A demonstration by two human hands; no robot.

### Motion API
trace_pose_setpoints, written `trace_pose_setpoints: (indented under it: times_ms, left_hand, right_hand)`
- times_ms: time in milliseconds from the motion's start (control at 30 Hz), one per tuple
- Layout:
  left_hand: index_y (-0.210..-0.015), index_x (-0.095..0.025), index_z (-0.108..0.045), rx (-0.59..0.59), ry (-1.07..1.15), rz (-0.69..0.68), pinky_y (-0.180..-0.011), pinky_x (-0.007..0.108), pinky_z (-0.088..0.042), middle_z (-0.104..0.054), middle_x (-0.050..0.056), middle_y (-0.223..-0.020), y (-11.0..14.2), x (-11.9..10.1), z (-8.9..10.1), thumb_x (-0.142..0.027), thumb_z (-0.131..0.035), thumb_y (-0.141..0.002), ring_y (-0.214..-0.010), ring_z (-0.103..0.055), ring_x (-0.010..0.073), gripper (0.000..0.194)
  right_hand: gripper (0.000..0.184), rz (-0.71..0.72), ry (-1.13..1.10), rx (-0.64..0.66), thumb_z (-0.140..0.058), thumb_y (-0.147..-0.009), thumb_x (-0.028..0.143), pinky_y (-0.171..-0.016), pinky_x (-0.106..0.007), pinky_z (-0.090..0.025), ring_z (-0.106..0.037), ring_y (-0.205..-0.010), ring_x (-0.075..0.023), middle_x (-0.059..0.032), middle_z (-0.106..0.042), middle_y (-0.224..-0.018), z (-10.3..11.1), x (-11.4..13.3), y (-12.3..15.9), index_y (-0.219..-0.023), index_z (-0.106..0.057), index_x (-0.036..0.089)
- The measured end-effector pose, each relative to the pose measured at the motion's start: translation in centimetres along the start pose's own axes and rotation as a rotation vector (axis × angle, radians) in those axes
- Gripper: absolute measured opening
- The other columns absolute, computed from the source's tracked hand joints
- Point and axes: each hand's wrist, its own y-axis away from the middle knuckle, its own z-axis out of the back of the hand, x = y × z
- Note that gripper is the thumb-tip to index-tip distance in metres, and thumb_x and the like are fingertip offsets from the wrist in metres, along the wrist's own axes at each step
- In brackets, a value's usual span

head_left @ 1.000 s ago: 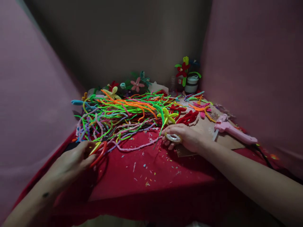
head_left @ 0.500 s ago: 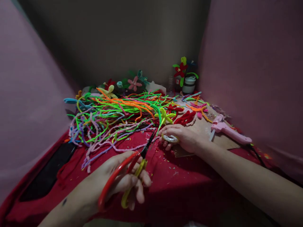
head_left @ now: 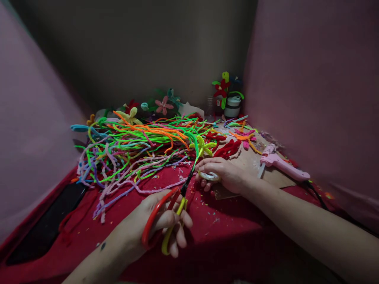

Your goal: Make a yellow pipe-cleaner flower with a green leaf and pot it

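Note:
My left hand (head_left: 161, 219) is closed around the looped handles of a pair of scissors (head_left: 154, 223), one loop red and the other yellow. The dark blades point away from me and reach the thin lower end of a green pipe cleaner stem (head_left: 196, 149). At my right hand (head_left: 219, 171), thumb and fingers pinch near that same end. A pale tape roll (head_left: 209, 176) hangs in the right fingers. Just beyond the fingertips is a yellow-green pipe cleaner flower (head_left: 203, 146); whether it joins the stem I cannot tell.
A tangled heap of coloured pipe cleaners (head_left: 139, 138) covers the red cloth (head_left: 225, 228) ahead. To the right, a pink glue gun (head_left: 284, 165) rests on a board (head_left: 251, 157). A black phone-like slab (head_left: 47, 225) lies left. Finished flowers and a lidded cup (head_left: 232, 105) stand behind.
The scissors have moved right and their handles have drawn closer together, with the blades now meeting the green stem's end. My right hand keeps its pinch; the whole view has shifted slightly.

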Motion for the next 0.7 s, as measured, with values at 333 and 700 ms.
trace_pose_setpoints:
  times_ms: [333,700]
  left_hand:
    - [-0.086,-0.017,-0.048,-0.071,0.024,-0.017,-0.041,0.022,-0.05,-0.068,0.007,-0.08,-0.15,-0.92,-0.95,-0.032,-0.067,-0.072,-0.051,-0.063,0.0139,0.029]
    - [-0.086,-0.019,-0.042,-0.12,-0.122,0.012,-0.032,0.016,-0.04,-0.062,0.0,-0.071,0.28,-0.66,-0.48,-0.035,-0.063,-0.077,-0.04,-0.051,0.0067,0.028]
  right_hand:
    - [0.013,-0.007,0.096,-0.015,-0.054,-0.071,0.024,-0.043,-0.023,-0.043,-0.052,-0.045,-0.0112,-0.0031,-0.059,-0.056,0.05,0.02,-0.23,-0.064,-0.06,0.016]
    - [0.021,0.017,0.121,-0.068,-0.054,-0.073,0.032,-0.04,-0.024,-0.044,-0.053,-0.043,-0.0119,-0.0033,-0.058,-0.053,0.16,-0.25,-0.24,-0.063,-0.063,0.016]
